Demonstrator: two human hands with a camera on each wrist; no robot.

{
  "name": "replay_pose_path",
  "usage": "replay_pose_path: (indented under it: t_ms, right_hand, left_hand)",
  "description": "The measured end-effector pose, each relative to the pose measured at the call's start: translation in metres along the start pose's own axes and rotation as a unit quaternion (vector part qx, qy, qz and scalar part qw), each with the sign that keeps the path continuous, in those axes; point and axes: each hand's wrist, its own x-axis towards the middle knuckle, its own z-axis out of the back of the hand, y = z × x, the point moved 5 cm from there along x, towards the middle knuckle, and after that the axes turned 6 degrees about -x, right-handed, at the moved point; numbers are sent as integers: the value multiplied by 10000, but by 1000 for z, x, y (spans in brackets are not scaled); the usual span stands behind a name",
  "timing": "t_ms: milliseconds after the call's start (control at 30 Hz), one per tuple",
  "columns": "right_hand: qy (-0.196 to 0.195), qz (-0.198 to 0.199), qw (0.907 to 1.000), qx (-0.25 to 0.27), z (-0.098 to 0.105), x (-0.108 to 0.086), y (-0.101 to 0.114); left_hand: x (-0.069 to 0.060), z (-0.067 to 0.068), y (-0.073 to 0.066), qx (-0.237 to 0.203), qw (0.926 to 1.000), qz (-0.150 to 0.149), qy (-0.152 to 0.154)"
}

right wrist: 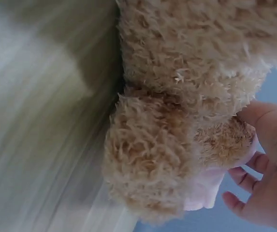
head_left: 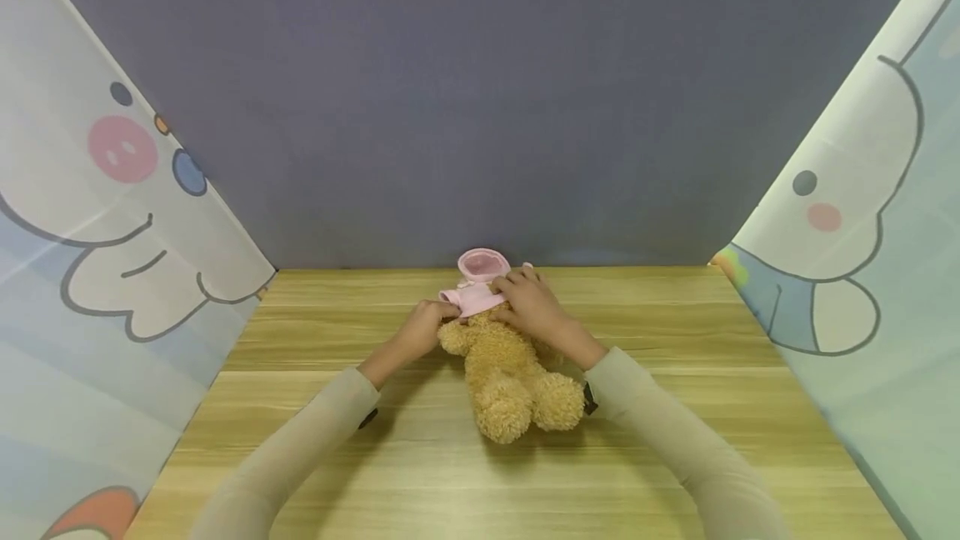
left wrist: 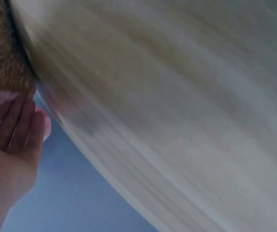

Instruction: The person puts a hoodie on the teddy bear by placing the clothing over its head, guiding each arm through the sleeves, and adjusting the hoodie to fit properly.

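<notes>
A tan plush bear (head_left: 498, 365) lies on the wooden table, its legs towards the person. Pink cloth (head_left: 476, 298) covers its head end, with a round pink opening (head_left: 483, 263) beyond. My left hand (head_left: 423, 327) pinches the cloth's left edge; in the left wrist view the hand (left wrist: 12, 145) has bent fingers by the pink fabric. My right hand (head_left: 536, 307) grips the cloth's right side. The right wrist view has that hand (right wrist: 269, 164) with its thumb against the fur (right wrist: 177, 58) and bent fingers at the pink cloth (right wrist: 206, 191). The bear's face is hidden.
The light wood table (head_left: 360, 473) ends at a dark grey panel (head_left: 480, 107) just behind the pink cloth. Printed cartoon sheets (head_left: 97, 215) stand along the left side, with another patterned sheet (head_left: 847, 190) on the right.
</notes>
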Motion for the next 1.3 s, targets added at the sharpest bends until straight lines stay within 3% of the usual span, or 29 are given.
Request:
replay_pose_path:
  t_ms: [133, 200, 300, 367, 467, 533, 700, 800, 900, 1033, 1167, 1300]
  right_hand:
    - [-34, -64, 9997, -217, -3, 3, -3]
    - [117, 169, 9996, -174, -3, 4, -5]
    - [491, 729, 9960, 156, 4, 4, -10]
    - [764, 1132, 9894, 503, 9, 3, -15]
    - [1016, 1487, 9798, 869, 14, 1, -25]
    - [1115, 1528, 9769, 994, 11, 1, -32]
    - [1186, 1024, 9833, 929, -7, -1, -48]
    - [1053, 922, 9859, 921, -15, -1, -51]
    - [880, 931, 9877, 891, -22, -1, -48]
    - [614, 876, 9913, 769, -28, -1, -40]
    - [241, 949, 9933, 614, -30, -4, -34]
    - [43, 666, 9966, 485, -27, -9, -37]
  left_hand:
    - [4, 4, -1, 161, 9969, -216, 743]
    - [7, 12, -6, 166, 9956, 25, 919]
    - [13, 26, -25, 143, 9956, 526, 764]
    - [21, 32, -44, 129, 9964, 602, 585]
    - [35, 27, -69, 457, 9962, 417, 608]
    - [43, 17, -77, 762, 9928, 476, 790]
    - [54, -9, -71, 1808, 9687, 1177, 1228]
    - [56, -17, -64, 2188, 9565, 1482, 1235]
    - [57, -21, -58, 2352, 9511, 1649, 1133]
    - [54, -24, -56, 2569, 9503, 1485, 941]
    - [53, -25, -61, 2856, 9502, 978, 776]
    - [53, -23, -59, 2860, 9527, 824, 616]
